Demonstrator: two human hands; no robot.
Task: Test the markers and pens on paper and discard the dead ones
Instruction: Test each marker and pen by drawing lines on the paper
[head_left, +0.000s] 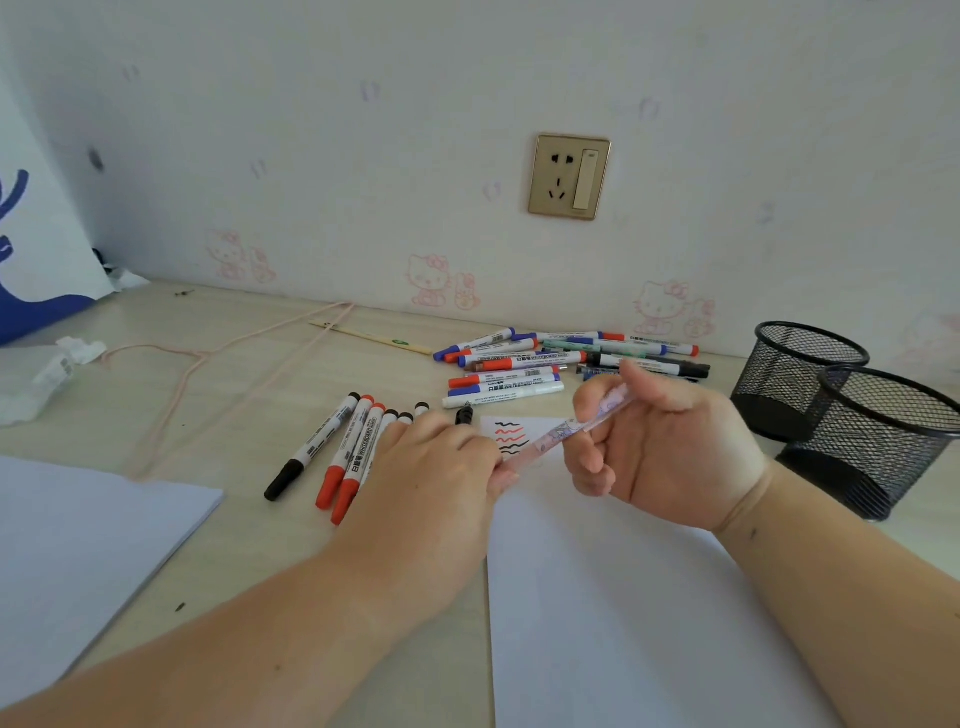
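My right hand (670, 447) grips a slim pink and lilac patterned pen (563, 432) by its upper barrel, slanted down to the left. My left hand (441, 457) pinches the pen's lower end, just above the white test paper (613, 597). Red and black squiggles (509, 439) mark the paper's top corner. Left of my left hand lies a row of several black and red whiteboard markers (337, 452), partly hidden by the hand. A pile of several blue, red, green and black markers (561, 358) lies near the wall.
Two black mesh pen cups (800, 379) (883, 441) stand at the right. A loose black cap (464, 414) sits above the paper. A second paper stack (78, 561) lies at the front left, crumpled wrapping (47, 374) and a pink cord (218, 364) farther left, a wooden ruler (369, 336) by the wall.
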